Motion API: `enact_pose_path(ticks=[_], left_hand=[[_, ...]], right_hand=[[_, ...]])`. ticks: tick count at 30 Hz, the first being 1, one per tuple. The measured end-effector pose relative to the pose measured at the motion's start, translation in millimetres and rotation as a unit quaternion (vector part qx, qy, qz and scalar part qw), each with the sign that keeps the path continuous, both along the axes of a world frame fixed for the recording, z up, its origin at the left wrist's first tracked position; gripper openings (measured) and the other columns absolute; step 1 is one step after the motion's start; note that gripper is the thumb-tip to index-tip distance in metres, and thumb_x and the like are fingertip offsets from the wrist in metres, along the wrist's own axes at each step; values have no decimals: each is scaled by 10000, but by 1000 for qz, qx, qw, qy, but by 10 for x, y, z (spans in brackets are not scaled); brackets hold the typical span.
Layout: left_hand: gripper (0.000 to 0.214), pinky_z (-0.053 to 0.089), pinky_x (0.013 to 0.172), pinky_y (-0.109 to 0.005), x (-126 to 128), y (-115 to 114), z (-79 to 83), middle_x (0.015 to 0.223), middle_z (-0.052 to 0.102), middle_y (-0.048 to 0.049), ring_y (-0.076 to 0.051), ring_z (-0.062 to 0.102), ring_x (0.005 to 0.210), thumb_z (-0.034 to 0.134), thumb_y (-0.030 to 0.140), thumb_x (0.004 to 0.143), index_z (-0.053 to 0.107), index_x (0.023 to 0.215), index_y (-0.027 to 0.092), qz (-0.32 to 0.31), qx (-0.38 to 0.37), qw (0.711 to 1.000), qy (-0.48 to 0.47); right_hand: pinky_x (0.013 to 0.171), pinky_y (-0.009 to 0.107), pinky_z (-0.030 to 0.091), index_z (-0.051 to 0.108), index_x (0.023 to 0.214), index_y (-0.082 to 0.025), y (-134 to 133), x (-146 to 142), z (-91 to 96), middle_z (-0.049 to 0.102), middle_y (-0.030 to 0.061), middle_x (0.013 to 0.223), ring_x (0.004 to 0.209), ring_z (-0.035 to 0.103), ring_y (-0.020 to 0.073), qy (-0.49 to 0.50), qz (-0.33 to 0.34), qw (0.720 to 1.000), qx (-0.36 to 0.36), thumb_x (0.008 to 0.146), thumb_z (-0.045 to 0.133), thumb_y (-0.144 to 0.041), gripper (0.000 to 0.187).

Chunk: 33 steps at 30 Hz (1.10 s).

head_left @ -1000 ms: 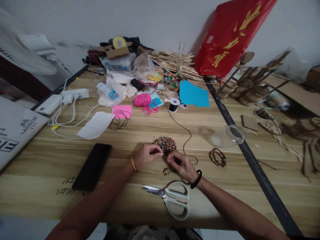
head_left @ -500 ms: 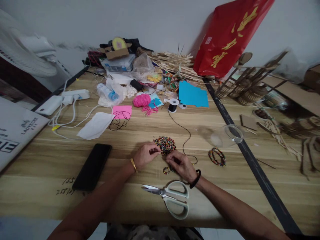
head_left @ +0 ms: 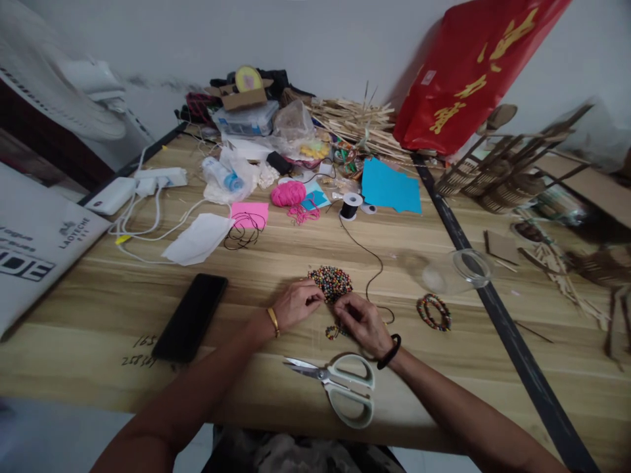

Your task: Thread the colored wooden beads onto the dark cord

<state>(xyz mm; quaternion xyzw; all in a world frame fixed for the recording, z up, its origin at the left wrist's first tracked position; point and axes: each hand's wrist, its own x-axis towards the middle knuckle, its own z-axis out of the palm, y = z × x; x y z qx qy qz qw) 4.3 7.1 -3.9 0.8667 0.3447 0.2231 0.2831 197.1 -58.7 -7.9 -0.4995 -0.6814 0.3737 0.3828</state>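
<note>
Where the head view looks down, a wood-grained table [head_left: 266, 269] meets a pale wall [head_left: 335, 39], with one white fan [head_left: 54, 85] at the left and one red bag [head_left: 468, 79] tilted at the back right. On the wood lies one heap of multicoloured beads [head_left: 331, 281], too many to count, just beyond the left hand [head_left: 297, 303] and right hand [head_left: 365, 322]. Both have thumb and fingers drawn narrowly together; whether either grips anything cannot be told. Counted around them: one short beaded strand [head_left: 332, 332] beside the right hand, one pair of scissors [head_left: 323, 374] nearer the person, one phone [head_left: 190, 318] leftward, one spool [head_left: 350, 207] of black cord farther back.
</note>
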Motion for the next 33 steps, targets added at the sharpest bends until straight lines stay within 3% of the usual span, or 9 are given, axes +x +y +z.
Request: enact_pose_path(ticks=[9,17,23,33], left_hand=[[119,428,626,-205,-25,28,51,716,613,-7,-109,545,657,598,49,748,665,751,148,14,-32,999,-29],[79,443,611,-200,-43,63,31,741,657,-24,-110,583,667,605,81,754,664,744,133,68,-99,989,-89],[92,439,620,-210,-59,73,51,722,635,-22,-106,561,648,592,73,757,664,745,128,78,-76,991,-83],[109,452,706,-239,-74,75,27,790,639,-35,-134,578,743,593,84,784,679,796,148,17,-24,999,-18]], right_hand=[[648,261,418,581,772,-175,15,9,13,575,31,740,702,530,153,-7,8,999,32,890,515,-255,157],[571,228,393,586,785,-167,0,0,-11,563,16,710,632,502,130,4,-4,1000,-4,884,521,-296,175],[531,222,369,562,786,-165,-8,-4,-5,533,2,664,580,460,116,16,0,999,-27,886,512,-295,172],[528,219,369,558,779,-168,-2,-9,-18,523,0,659,579,456,115,17,2,1000,-26,884,516,-305,178]])
